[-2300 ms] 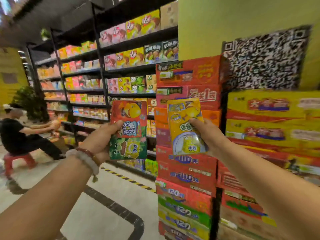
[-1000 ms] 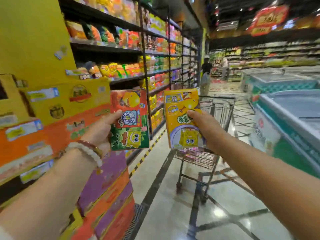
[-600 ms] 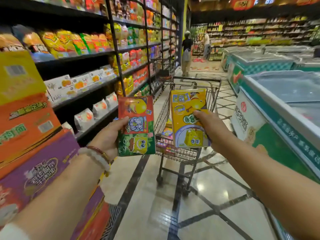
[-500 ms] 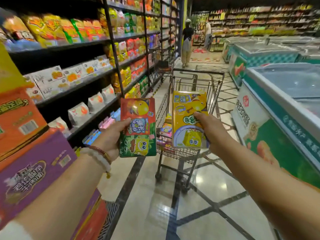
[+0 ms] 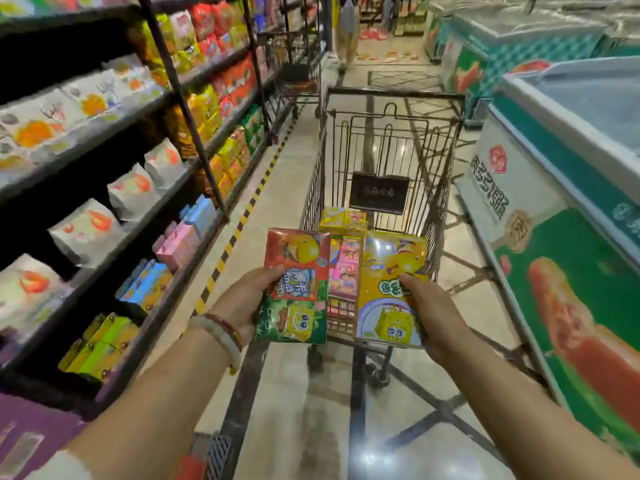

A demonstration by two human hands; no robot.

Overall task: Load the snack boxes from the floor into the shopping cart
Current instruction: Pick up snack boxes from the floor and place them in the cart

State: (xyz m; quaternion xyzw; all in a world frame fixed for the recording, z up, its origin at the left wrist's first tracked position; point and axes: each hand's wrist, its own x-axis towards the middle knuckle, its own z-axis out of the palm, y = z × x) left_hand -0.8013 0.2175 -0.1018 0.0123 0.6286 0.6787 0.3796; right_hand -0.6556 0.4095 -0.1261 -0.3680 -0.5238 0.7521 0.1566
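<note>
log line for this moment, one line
left hand: holds red-green box | right hand: holds yellow box | shopping cart: ahead, boxes inside | step: not yet loaded

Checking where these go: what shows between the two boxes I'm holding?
In the head view, the gap between the red box and yellow box shows pink snack boxes already in the cart.

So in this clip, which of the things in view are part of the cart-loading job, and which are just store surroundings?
Part of the job:
- red and green snack box, held by the left hand
- yellow snack box, held by the right hand
- shopping cart, boxes already inside

Just surroundings:
- snack shelves on the left
- chest freezers on the right
- second cart farther down
- person down the aisle
</note>
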